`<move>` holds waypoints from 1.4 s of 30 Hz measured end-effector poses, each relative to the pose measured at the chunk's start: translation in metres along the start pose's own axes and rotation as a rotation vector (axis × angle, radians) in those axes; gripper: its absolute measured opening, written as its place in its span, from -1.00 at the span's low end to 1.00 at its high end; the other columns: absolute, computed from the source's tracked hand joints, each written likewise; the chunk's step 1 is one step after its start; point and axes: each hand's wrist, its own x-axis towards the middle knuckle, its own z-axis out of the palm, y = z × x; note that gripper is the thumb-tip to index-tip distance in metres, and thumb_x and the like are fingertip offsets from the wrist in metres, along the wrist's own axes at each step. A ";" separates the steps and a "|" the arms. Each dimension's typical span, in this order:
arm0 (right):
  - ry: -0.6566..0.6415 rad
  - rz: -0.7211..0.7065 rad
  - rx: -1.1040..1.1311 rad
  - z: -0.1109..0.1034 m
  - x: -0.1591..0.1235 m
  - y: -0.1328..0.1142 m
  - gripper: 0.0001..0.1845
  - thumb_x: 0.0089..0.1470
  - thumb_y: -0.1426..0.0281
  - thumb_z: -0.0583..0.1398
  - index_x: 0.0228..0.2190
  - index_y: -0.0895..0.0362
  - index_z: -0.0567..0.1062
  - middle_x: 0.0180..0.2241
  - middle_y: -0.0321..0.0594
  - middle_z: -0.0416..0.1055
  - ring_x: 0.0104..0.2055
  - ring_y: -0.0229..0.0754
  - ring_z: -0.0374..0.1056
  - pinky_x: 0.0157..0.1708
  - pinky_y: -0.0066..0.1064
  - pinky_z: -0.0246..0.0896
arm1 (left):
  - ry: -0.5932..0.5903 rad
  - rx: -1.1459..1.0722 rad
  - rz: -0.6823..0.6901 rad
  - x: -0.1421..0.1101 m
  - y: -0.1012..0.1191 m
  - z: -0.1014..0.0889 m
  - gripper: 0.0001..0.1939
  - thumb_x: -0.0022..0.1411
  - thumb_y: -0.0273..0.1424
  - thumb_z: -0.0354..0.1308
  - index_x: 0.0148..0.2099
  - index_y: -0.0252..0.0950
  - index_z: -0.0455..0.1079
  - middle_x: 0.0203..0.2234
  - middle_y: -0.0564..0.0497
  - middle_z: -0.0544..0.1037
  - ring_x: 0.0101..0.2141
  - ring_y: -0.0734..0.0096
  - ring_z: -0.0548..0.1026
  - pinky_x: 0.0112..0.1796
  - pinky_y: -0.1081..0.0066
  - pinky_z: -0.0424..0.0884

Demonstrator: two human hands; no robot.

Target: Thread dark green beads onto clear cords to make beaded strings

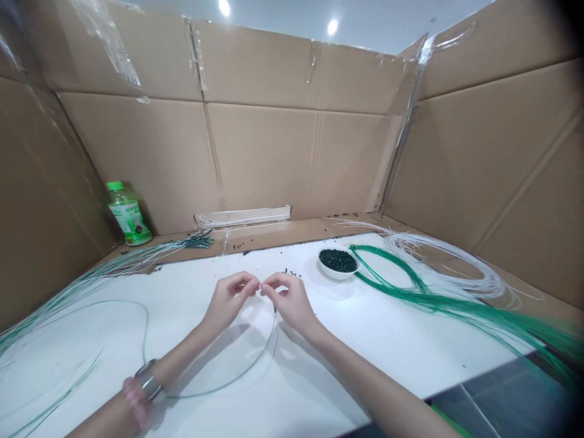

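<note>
Over the middle of the white board (347,340), my left hand (232,296) and my right hand (291,299) face each other with thumb and forefinger pinched. Their fingertips nearly meet around something thin and whitish, too small to make out fully. A thin green cord (219,387) hangs below my right hand, curves down over the board and passes by my left wrist. Small dark bits lie just behind my right hand. To the right stands a white bowl (337,274) filled with dark green bead-like pieces.
Green cord (410,296) and a coil of white cord (474,286) lie at the right. A bundle of green and white strands (114,261) spreads at the left. A green bottle (130,220) stands at the back left. Cardboard walls (269,152) enclose the table.
</note>
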 end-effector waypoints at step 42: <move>-0.019 -0.118 -0.122 -0.016 0.000 -0.001 -0.88 0.01 0.35 0.18 -0.48 0.15 0.44 -0.45 -0.24 0.37 -0.33 -0.22 0.31 -0.34 -0.43 0.26 | 0.114 -0.557 -0.359 -0.006 -0.012 0.018 -0.71 -0.06 -0.23 0.27 -0.34 -0.34 0.41 -0.41 -0.02 0.50 -0.37 0.44 0.44 -0.31 0.47 0.33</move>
